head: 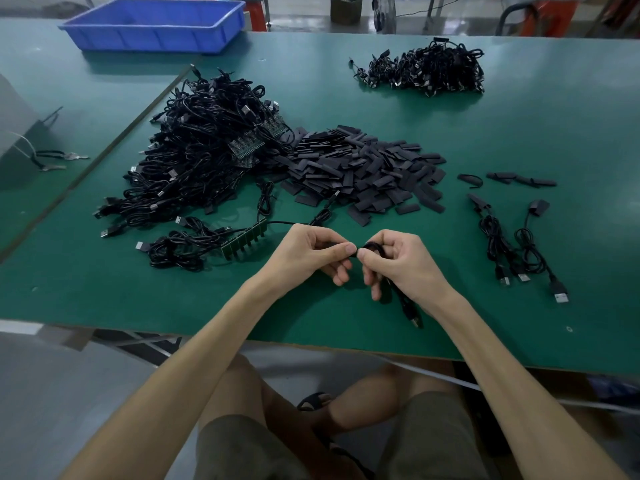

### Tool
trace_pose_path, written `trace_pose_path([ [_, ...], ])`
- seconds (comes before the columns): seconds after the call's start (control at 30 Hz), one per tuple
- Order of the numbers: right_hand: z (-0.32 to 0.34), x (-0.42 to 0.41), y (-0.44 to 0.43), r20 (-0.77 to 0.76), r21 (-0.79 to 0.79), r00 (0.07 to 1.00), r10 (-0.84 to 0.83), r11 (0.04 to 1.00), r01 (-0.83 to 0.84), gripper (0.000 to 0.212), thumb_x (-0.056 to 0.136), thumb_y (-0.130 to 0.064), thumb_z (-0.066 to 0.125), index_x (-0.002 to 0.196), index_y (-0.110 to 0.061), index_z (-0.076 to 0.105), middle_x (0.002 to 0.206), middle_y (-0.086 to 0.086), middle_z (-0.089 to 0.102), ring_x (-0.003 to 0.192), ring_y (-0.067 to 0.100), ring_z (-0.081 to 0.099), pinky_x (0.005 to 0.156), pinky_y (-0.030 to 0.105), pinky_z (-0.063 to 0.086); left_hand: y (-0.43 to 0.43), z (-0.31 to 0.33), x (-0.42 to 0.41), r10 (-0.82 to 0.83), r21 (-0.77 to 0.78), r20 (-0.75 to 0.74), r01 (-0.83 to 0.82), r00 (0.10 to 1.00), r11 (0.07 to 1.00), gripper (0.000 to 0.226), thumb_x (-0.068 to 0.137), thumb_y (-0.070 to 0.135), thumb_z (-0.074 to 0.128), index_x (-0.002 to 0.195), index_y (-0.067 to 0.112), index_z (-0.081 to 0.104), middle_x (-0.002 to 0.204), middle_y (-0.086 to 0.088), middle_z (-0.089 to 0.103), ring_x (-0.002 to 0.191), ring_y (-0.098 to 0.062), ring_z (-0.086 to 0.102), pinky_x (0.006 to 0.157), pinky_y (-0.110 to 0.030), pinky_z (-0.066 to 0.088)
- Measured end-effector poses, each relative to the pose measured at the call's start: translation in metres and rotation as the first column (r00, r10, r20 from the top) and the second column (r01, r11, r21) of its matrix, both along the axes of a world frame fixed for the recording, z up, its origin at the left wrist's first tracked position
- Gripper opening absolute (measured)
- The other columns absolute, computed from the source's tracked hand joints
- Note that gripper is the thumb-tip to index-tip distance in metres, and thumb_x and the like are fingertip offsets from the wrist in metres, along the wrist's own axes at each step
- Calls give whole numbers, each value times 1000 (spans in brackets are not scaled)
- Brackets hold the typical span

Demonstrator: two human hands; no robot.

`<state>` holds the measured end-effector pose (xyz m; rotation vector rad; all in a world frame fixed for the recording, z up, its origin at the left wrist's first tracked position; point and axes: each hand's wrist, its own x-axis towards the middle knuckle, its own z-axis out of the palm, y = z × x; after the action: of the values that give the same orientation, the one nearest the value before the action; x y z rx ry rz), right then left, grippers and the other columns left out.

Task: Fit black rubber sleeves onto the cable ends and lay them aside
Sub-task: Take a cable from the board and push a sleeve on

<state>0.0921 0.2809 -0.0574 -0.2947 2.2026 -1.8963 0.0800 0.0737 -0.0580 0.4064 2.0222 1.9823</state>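
I'm looking in on a small factory assembly station. The wide green surface (519,237) carries stock in bulk. A big tangled heap of black cables (207,150) lies at 10 o'clock, a loose pile of black rubber sleeves (363,168) at 12, and a second cable heap (426,69) at 1. A strip of green circuit boards (244,239) lies at 9, a blue plastic bin (156,24) stands at 11, and there's bare grey floor (298,15) beyond.

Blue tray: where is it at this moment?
In the head view, the blue tray sits at the far left of the green table, beyond the big heap of black cables.
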Motion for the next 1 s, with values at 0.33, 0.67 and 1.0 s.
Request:
trace_pose_path([
  [0.33,-1,-1,-1,-46,2,998,-52,999,52,9,100,-9,64,98,-1,60,73,12,74,49,30,66,57,29,52,2,2,1,31,-34,-3,-31,1000,999,15,98,12,65,93,-1,70,73,-10,70,56,-22,66,57,-28,56],
  [0.67,-6,-3,-2,-101,65,991,-88,993,95,15,90,-23,65,93,-8,65,69,9,74,47,26,66,59,26,49,2,2,2,25,-30,-6,-26,1000,999,11,97,12,68,91,3,72,74,-13,71,56,-22,67,56,-28,57],
  [1.0,-7,-3,-2,-101,68,992,-77,994,85,10,98,-11,63,94,-3,62,67,11,72,44,31,65,52,28,50,3,0,0,18,-28,-6,-19,1000,999,11,94,12,70,92,2,74,75,-14,72,59,-25,70,59,-29,59],
])
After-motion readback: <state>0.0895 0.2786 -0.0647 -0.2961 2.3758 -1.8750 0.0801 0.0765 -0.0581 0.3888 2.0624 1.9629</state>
